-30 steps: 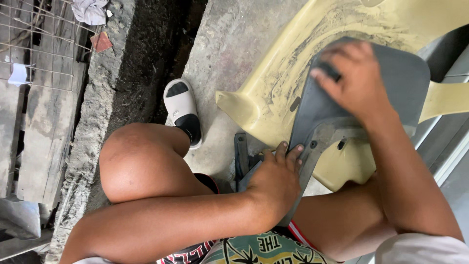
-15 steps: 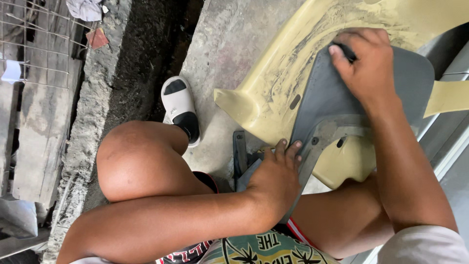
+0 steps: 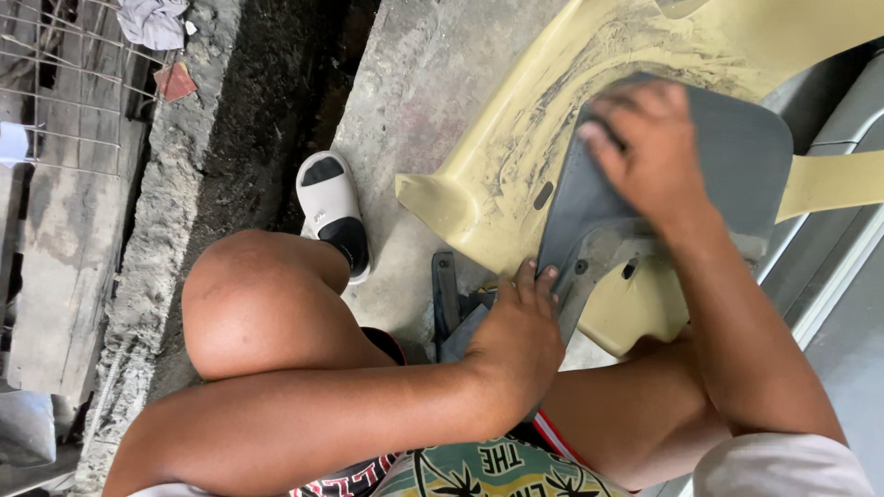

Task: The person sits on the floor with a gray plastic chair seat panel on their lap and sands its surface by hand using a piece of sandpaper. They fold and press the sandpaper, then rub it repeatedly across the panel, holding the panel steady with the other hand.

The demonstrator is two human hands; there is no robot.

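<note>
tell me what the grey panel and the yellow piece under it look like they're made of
The grey panel looks like moulded plastic, matt and smooth, with formed edges and mounting holes near its lower end. The yellow piece also looks like plastic, dull and heavily scuffed with grey scratch marks. Neither shows a metallic shine, though the look alone cannot settle it.

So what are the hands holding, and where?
The left hand grips the grey panel at its lower edge; the right hand presses on its face.

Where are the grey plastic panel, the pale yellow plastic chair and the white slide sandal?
grey plastic panel [image 3: 737,156], head view, flat upper face.
pale yellow plastic chair [image 3: 516,156], head view, scuffed surface.
white slide sandal [image 3: 329,207], head view, strap.
</note>
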